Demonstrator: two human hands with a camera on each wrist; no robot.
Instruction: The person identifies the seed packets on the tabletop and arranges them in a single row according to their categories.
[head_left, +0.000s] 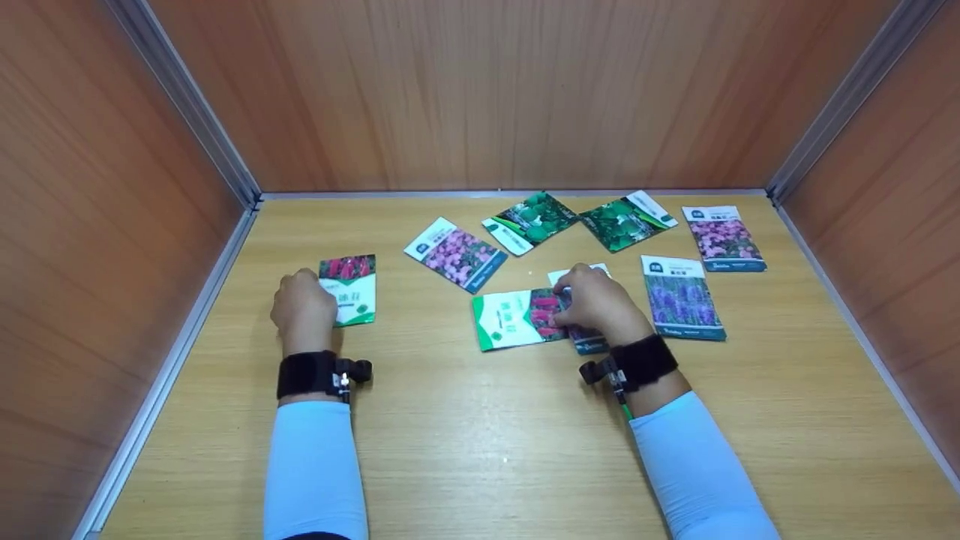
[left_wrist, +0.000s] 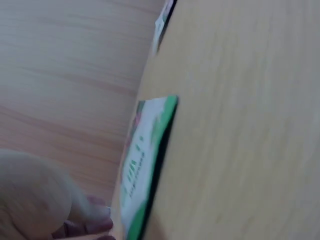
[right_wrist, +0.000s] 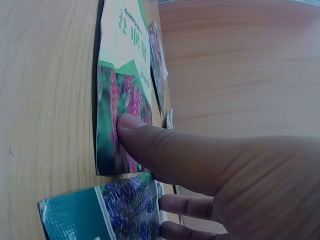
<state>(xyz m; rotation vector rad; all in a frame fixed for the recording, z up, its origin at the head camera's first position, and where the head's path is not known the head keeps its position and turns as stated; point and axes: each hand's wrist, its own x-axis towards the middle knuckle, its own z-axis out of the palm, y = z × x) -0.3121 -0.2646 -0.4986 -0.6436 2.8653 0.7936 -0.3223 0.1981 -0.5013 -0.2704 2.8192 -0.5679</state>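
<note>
At the left, a flower seed packet (head_left: 349, 292) with a pink-flower picture and a white-green lower part lies on the table. My left hand (head_left: 303, 306) is at its left edge with loosely curled fingers; in the left wrist view the thumb (left_wrist: 92, 212) is beside the packet (left_wrist: 142, 165). My right hand (head_left: 600, 304) grips the picture end of a matching pink-flower packet (head_left: 504, 321), turned sideways, the thumb (right_wrist: 137, 127) over its face. Under that hand lies a purple-flower packet (right_wrist: 132, 205), partly hidden, its top and bottom ends showing.
Behind lie a pink-blossom packet (head_left: 457, 255) and two green-leaf packets (head_left: 536, 223) (head_left: 628, 221) with touching corners. At the right are another pink-blossom packet (head_left: 724, 238) and a purple-flower packet (head_left: 684, 298). Wood-grain panels (head_left: 495, 97) enclose the table on three sides.
</note>
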